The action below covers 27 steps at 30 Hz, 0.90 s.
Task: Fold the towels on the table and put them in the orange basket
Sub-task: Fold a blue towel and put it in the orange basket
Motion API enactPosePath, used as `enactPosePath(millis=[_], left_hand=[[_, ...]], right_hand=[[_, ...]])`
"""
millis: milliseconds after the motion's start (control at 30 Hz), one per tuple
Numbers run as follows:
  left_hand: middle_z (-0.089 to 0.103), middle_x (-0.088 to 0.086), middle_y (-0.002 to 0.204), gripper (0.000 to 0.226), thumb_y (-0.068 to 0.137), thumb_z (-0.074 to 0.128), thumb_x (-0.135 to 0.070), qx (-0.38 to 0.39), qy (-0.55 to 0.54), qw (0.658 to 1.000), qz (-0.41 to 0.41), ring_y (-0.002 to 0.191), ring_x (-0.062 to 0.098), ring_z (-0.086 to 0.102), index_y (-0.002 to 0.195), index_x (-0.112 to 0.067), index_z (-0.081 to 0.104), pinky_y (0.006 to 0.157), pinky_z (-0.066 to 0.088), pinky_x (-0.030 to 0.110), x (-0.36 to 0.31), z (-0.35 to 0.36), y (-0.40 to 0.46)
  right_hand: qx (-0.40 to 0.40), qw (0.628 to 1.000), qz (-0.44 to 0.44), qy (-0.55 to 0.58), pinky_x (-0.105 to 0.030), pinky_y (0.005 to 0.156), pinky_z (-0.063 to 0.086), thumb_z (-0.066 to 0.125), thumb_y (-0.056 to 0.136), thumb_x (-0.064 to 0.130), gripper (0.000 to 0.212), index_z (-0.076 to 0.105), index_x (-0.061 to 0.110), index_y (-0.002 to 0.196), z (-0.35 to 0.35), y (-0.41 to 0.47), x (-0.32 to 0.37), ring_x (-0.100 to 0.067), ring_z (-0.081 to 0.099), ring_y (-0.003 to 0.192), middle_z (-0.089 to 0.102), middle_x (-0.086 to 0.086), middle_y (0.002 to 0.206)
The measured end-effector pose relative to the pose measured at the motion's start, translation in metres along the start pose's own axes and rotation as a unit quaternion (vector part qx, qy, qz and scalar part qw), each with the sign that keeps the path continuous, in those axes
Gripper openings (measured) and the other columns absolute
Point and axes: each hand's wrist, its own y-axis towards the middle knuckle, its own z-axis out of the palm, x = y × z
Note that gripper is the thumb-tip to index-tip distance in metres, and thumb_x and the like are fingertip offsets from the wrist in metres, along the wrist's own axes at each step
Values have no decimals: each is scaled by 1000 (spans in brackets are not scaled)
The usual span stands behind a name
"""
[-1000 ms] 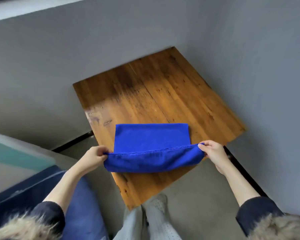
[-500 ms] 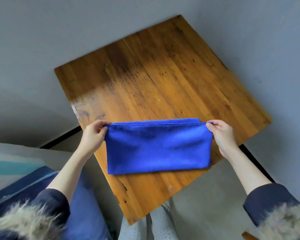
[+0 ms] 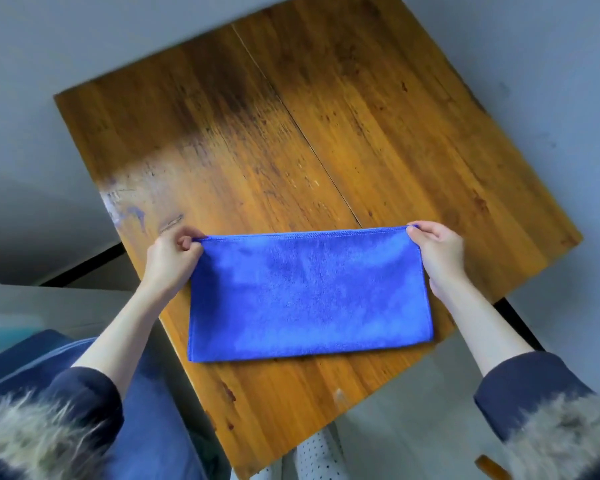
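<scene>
A blue towel lies folded in half as a wide rectangle on the near part of the wooden table. My left hand pinches its far left corner. My right hand pinches its far right corner. Both corners sit low over the tabletop, and the far edge is stretched straight between them. An orange sliver shows at the bottom right edge; I cannot tell whether it is the basket.
The table stands in a corner between grey walls. A blue cushioned seat is at the lower left. Grey floor lies below the table's near corner. No other towel is in view.
Both hands carried the towel's near edge up and over to the far edge, folding it in half. The camera has moved closer to the table.
</scene>
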Motion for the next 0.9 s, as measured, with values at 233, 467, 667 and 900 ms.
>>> enactPosePath(millis=[233,467,667,900], left_hand=[[46,20,132,44,85,49,-7,-148,168,957,184,121,40,42,128,-10,49,97,35,50,-8,25,-37],[29,6,152,51,93,33,-43,7,316,900,301,141,32,21,140,-26,40,111,8,59,-28,97,-68],[23,4,154,55,93,24,-47,-14,335,905,263,143,28,18,145,-29,30,115,8,51,2,77,-45],[17,9,156,55,95,23,-43,-14,326,911,252,144,29,10,147,-25,25,116,5,51,39,64,-84]], right_hand=[[-108,952,-228,-174,-20,101,34,47,95,15,32,57,5,123,13,-29,-9,-24,51,119,55,-14,125],[72,796,-411,-438,-55,112,19,46,91,30,48,47,12,136,61,-70,-53,-31,31,138,36,-13,147],[57,799,-385,-458,-41,116,16,33,96,32,49,37,12,141,31,-35,-55,-26,21,142,26,-13,152],[43,813,-364,-452,-44,117,10,33,96,32,51,34,10,142,14,-58,-72,-29,16,143,24,-15,152]])
